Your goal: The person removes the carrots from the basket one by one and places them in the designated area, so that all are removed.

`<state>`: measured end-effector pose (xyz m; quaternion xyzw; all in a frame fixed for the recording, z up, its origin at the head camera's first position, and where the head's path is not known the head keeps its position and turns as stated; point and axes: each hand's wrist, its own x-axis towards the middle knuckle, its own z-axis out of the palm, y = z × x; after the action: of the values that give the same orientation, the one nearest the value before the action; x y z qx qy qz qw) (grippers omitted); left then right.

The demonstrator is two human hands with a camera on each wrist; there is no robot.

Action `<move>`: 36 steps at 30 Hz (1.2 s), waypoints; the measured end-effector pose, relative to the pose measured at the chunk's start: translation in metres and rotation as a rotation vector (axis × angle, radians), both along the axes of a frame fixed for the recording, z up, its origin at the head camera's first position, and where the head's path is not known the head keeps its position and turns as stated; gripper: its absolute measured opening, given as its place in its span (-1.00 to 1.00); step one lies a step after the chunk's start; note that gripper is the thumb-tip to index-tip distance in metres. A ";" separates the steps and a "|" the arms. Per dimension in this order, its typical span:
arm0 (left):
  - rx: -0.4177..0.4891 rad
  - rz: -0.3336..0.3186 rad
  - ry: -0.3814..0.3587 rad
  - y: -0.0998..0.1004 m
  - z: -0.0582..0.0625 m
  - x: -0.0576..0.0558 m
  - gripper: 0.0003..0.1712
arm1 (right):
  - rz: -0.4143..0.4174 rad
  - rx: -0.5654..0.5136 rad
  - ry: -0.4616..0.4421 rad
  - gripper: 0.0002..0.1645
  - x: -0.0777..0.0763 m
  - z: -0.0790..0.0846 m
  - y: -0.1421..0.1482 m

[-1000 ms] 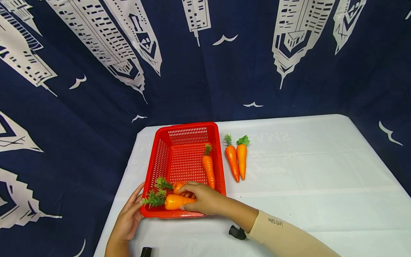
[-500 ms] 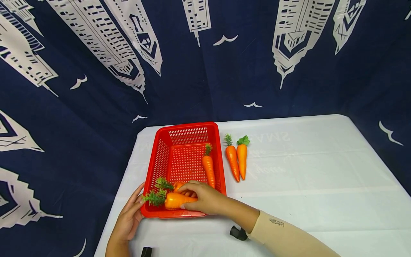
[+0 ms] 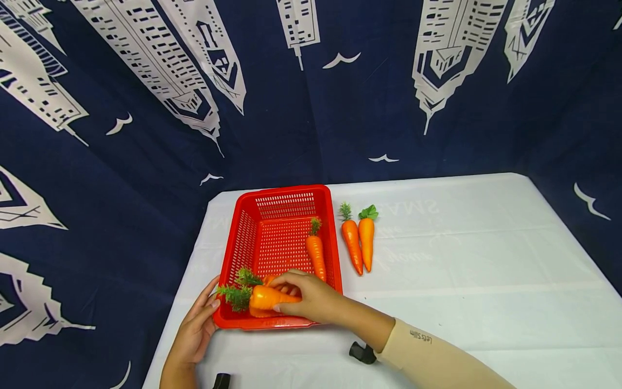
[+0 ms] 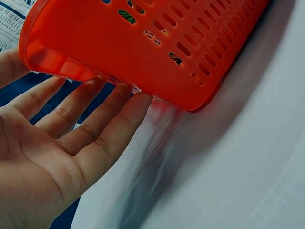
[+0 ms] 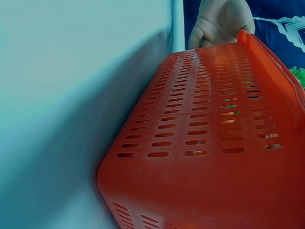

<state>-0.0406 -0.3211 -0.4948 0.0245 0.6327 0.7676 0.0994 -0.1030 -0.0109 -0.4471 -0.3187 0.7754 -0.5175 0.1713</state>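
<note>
In the head view, my right hand pinches an orange carrot with a feathery green top, held over the near end of a red plastic basket. A second carrot lies just behind it, mostly hidden by the hand. Another carrot lies along the basket's right wall. My left hand touches the basket's near left corner. Its fingers are fairly straight against the outside in the left wrist view. The right wrist view shows the basket's slotted outer wall; the right hand is hidden there.
Two more carrots, one reddish orange and one lighter orange, lie side by side on the white tablecloth, right of the basket. A dark blue cloth with white buildings hangs behind. Small black objects show near the front.
The carrot in my right hand has risen slightly, uncovering an orange patch below it. My left hand and the basket stay in place.
</note>
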 end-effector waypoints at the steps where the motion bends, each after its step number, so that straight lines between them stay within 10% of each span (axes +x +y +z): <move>1: -0.004 0.002 -0.001 0.000 0.000 0.000 -0.34 | -0.003 -0.001 0.003 -0.53 0.000 0.000 0.000; 36: 0.006 -0.017 0.005 0.000 0.001 0.000 -0.35 | -0.160 -0.267 0.000 -0.53 0.002 0.001 0.008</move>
<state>-0.0406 -0.3214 -0.4940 0.0320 0.6306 0.7684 0.1045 -0.1014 -0.0031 -0.4464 -0.2759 0.7226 -0.6280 0.0856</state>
